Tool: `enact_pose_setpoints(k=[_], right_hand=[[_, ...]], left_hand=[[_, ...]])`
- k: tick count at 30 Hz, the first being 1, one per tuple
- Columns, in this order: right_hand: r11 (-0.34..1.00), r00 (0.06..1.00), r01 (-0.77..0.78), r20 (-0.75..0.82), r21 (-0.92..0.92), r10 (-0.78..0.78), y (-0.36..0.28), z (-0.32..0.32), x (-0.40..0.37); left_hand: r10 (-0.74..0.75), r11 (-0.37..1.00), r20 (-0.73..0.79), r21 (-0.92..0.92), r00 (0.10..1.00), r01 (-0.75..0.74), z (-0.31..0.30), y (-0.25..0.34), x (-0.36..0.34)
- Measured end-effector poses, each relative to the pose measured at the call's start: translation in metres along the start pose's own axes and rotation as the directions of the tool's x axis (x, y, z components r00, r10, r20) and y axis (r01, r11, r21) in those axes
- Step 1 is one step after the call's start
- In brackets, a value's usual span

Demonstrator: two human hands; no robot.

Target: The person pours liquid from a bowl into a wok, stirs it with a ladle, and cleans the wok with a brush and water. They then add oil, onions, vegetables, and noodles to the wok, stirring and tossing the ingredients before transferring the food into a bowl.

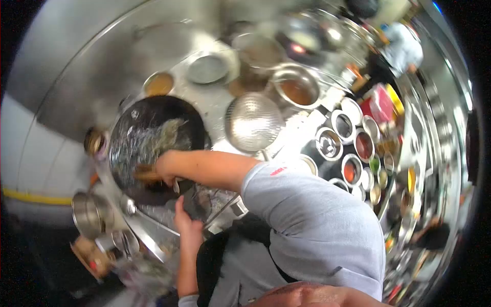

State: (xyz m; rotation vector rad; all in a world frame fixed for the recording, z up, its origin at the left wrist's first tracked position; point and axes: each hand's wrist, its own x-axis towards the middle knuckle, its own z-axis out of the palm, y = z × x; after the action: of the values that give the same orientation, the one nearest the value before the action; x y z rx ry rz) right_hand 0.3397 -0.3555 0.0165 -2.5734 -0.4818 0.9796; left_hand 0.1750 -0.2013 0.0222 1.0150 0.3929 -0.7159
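A large black wok (120, 130) sits at the left with water moving and splashing in it. My right hand (166, 168) reaches down into the wok, closed round a tan, bristly wok brush (146, 175) that is blurred by motion. At the wok's near rim is my left hand (188, 222), its thumb up and its fingers mostly hidden behind a dark grey cloth (197, 203). It seems to grip the rim through this cloth. A long-handled metal ladle (129, 205) lies just left of the left hand.
Beyond the wok stand a perforated strainer (254, 122), a pot of brown liquid (297, 92) and a bowl of orange-brown liquid (158, 83). Several seasoning containers (352, 169) crowd the right. Steel pots (92, 215) stand lower left. Another person (404, 48) is at the upper right.
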Motion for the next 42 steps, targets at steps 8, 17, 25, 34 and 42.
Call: enact_pose_setpoints(k=[8, 17, 25, 34, 42], right_hand=[[0.782, 0.566, -0.008, -0.642, 0.623, 0.517, -0.008, 0.099, -0.23], [0.542, 0.314, 0.018, -0.519, 0.84, 0.795, -0.038, 0.304, -0.293], [0.644, 0.476, 0.025, -0.576, 0.765, 0.665, -0.051, 0.183, -0.327], [0.946, 0.748, -0.19, -0.585, 0.262, 0.312, 0.038, 0.041, -0.214], [0.961, 0.87, -0.264, -0.451, -0.085, 0.199, 0.106, 0.02, -0.113]], left_hand=[[-0.243, 0.97, -0.056, -0.027, 0.969, 0.241, -0.025, -0.001, 0.038], [-0.063, 0.998, 0.021, 0.003, 0.998, 0.063, -0.044, 0.006, 0.032], [0.074, 0.993, -0.03, 0.089, 0.997, -0.071, -0.07, 0.006, -0.038], [0.339, 0.924, -0.319, 0.292, 0.885, -0.248, -0.015, 0.015, -0.111], [0.635, 0.525, -0.21, 0.824, 0.743, -0.215, 0.017, 0.053, -0.108]])
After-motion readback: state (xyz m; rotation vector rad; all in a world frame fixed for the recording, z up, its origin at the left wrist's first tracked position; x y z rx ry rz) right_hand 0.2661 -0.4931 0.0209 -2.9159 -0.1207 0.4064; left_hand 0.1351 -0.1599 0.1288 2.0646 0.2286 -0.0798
